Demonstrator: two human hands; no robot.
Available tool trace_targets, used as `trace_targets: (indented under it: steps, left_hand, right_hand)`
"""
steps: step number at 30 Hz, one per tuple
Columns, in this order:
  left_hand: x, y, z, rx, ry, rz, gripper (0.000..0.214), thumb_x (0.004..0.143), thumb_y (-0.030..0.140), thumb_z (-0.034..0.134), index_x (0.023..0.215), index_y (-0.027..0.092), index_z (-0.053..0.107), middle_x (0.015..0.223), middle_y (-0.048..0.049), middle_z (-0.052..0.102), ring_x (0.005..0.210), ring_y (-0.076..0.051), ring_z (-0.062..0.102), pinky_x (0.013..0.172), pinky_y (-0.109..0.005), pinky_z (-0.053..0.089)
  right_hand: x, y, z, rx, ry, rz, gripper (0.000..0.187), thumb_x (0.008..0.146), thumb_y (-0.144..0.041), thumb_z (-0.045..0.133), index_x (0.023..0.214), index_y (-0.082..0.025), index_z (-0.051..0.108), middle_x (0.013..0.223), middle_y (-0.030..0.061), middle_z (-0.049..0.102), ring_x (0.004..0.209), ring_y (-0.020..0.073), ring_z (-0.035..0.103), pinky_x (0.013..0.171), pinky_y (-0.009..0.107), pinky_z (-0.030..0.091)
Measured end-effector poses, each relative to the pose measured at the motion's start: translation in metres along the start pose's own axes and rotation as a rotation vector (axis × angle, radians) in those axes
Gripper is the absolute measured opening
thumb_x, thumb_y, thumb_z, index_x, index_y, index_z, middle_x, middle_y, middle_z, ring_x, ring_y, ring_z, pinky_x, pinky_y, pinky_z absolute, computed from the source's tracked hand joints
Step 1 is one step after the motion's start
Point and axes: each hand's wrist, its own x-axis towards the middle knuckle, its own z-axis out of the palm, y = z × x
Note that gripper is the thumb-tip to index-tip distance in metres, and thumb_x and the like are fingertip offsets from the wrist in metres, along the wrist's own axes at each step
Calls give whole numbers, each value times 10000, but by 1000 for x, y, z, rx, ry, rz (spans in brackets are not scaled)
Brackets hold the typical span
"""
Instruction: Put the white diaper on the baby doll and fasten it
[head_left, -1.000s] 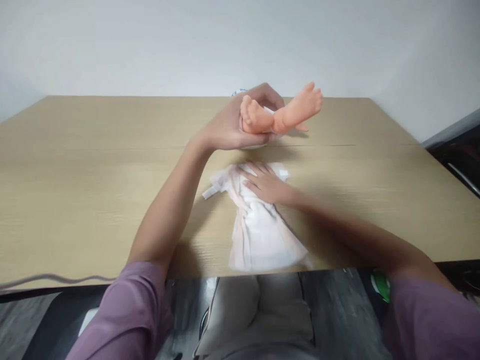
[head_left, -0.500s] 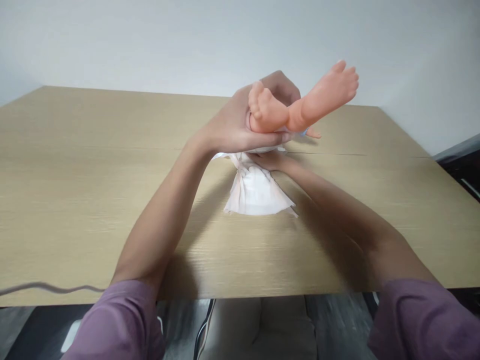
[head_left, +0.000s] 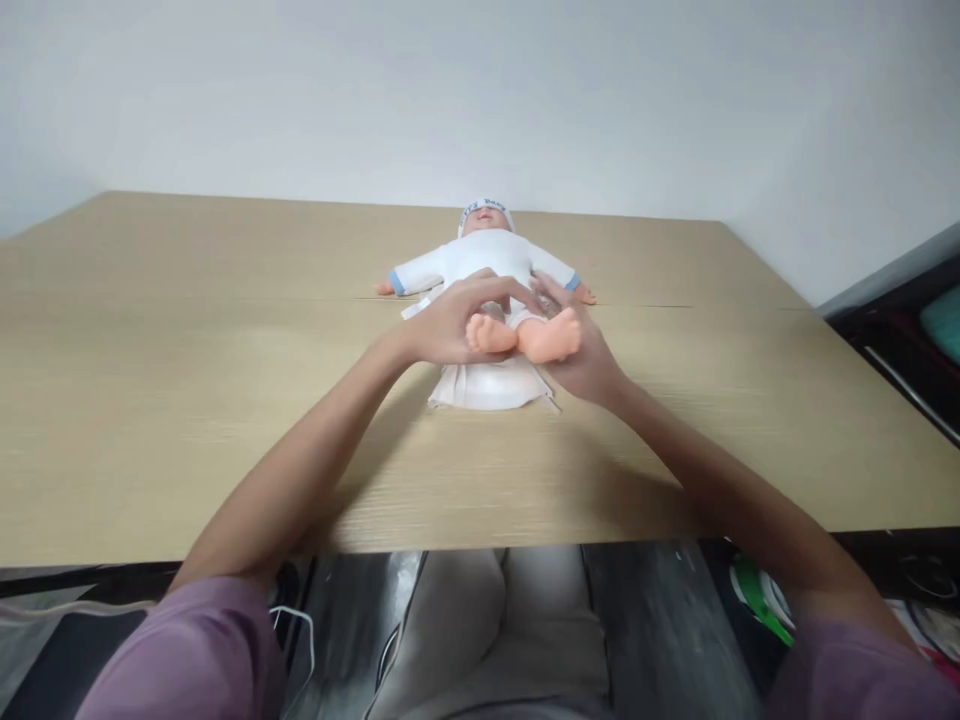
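Observation:
A baby doll lies on its back on the table, head toward the wall, arms spread, in a white top with blue cuffs and a lettered white hat. Its bare feet point toward me. My left hand curls round the doll's leg on the left. On the other side, my right hand is wrapped about the other leg, its thumb and fingers near the left hand's fingertips. A white diaper is spread under the doll's bottom, its near flap flat on the table. My hands and the feet hide the doll's legs and waist.
The wooden table has a thin seam across it and a pale wall behind. At the right edge stands a dark object. A white cable and a green round item lie below the front edge.
The doll's legs have come down from their raised position, uncovering its body and head. My right hand has come out from underneath onto the leg on the right. The view has shifted.

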Motion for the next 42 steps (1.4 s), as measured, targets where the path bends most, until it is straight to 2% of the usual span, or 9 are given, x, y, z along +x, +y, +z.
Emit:
trace_targets:
  steps: [4, 9, 15, 22, 27, 31, 35, 38, 42]
  left_hand:
    - [-29, 1, -6, 7, -15, -39, 481, 902, 516, 860, 1339, 346, 757, 1404, -22, 785, 1290, -308, 699, 1161, -532, 556]
    - [-85, -14, -20, 151, -97, -144, 334, 948, 458, 804, 1235, 288, 789, 1408, -56, 800, 1486, -350, 640, 1283, -640, 498]
    - [-126, -36, -17, 218, -141, -96, 497, 933, 331, 841, 1412, 305, 714, 1557, -110, 721, 1648, -359, 495, 1320, -653, 481]
    - [-133, -35, -21, 293, -305, -81, 810, 982, 10, 572, 1699, 374, 476, 1766, -37, 531, 1746, -329, 317, 1353, -672, 451]
    - [-132, -31, -21, 213, -299, -108, 632, 1092, 122, 553, 1670, 377, 531, 1733, -32, 574, 1741, -303, 335, 1321, -621, 519]
    - [-127, -22, -20, 204, -287, -156, 491, 1137, 192, 492, 1583, 341, 632, 1690, -31, 622, 1720, -309, 377, 1336, -616, 488]
    - [-121, -8, -5, 291, -219, -215, 374, 1139, 409, 565, 1458, 255, 686, 1561, -88, 704, 1653, -368, 444, 1340, -608, 450]
    - [-117, -3, 14, 412, -173, -223, 533, 1002, 614, 757, 1322, 195, 683, 1438, -166, 711, 1594, -451, 457, 1294, -622, 467]
    - [-109, 1, 26, 562, -166, -274, 215, 1012, 363, 697, 1139, 197, 646, 1259, -158, 713, 1412, -438, 561, 1212, -628, 485]
  right_hand:
    - [-7, -2, -9, 145, -31, -139, 603, 1133, -358, 425, 1695, -139, 426, 1709, 162, 545, 1624, 253, 494, 1360, 477, 425]
    - [-25, 36, -5, 1, -182, -223, 495, 1106, -226, 380, 1471, -245, 712, 1624, 106, 625, 1599, 257, 523, 1330, 519, 451]
    - [-37, 58, 11, -32, -147, -329, 465, 1047, -47, 427, 1279, -251, 774, 1522, 113, 707, 1554, 276, 596, 1249, 538, 544]
    - [-39, 58, 3, 35, -170, -329, 578, 962, 16, 544, 1399, -313, 731, 1586, 82, 678, 1535, 318, 620, 1265, 557, 552]
    - [-39, 56, -10, 106, -263, -294, 515, 1051, -92, 532, 1459, -358, 699, 1611, 58, 658, 1525, 291, 625, 1278, 531, 542]
    - [-42, 29, -15, 11, -293, -171, 427, 1142, -296, 535, 1559, -315, 619, 1613, 117, 639, 1540, 334, 600, 1262, 571, 541]
    - [-49, -1, 0, -158, -233, -156, 703, 1043, -587, 726, 1613, -207, 572, 1605, 222, 609, 1576, 448, 528, 1271, 659, 501]
    - [-52, -13, 15, -290, -196, -121, 544, 1097, -369, 646, 1591, -145, 600, 1569, 247, 627, 1555, 430, 542, 1246, 617, 519]
    - [-48, -20, 22, -370, -136, -93, 400, 1091, -149, 537, 1447, -187, 715, 1454, 192, 709, 1439, 373, 620, 1175, 536, 539]
